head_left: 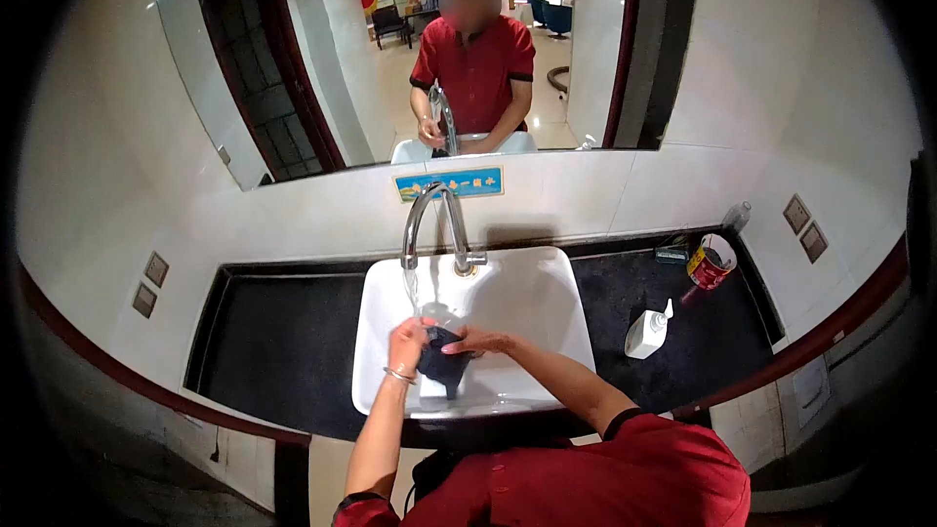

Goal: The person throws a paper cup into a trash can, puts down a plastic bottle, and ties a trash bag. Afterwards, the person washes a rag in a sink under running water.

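A dark cloth-like item (444,361) hangs between my two hands over the white sink (547,307). My left hand (407,344), with a bracelet at the wrist, grips its upper left edge under the faucet. The fingers of my right hand (473,340) are closed on its upper right side. From the chrome faucet (422,210), a thin stream of water falls towards my left hand. The lower end of the dark item hangs near the basin bottom.
On the black counter at the right stand a white pump bottle (646,334), a red and yellow container (711,263) and a clear bottle (738,216). A small box (671,255) lies near the wall. A mirror (376,117) is behind the faucet.
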